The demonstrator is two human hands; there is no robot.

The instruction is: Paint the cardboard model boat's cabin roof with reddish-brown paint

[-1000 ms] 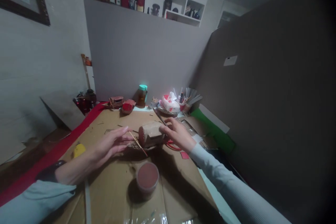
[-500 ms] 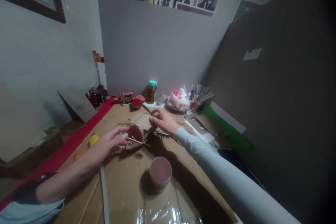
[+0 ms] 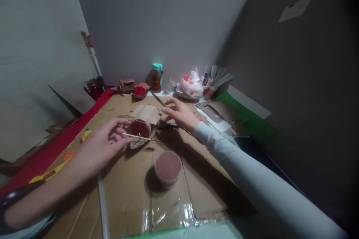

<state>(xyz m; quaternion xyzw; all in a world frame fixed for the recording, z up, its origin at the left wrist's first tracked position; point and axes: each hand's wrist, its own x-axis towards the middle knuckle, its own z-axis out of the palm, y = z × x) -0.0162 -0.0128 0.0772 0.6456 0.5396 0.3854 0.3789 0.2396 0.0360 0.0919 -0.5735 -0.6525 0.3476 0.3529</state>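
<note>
Cardboard-brown boat model (image 3: 147,115) mid-desk (image 3: 126,198), left of centre; long axis slants, maroon cabin end toward near-left corner. Bare room toward near edge, around the tub (image 3: 168,168); far edge crowded, bottle (image 3: 156,80) among the clutter. Left hand (image 3: 114,140) half curled at the maroon end, a thin stick (image 3: 143,138) at its fingers, grip unclear. Right hand (image 3: 181,115) loosely pinched on a slim dark tool (image 3: 157,99).
</note>
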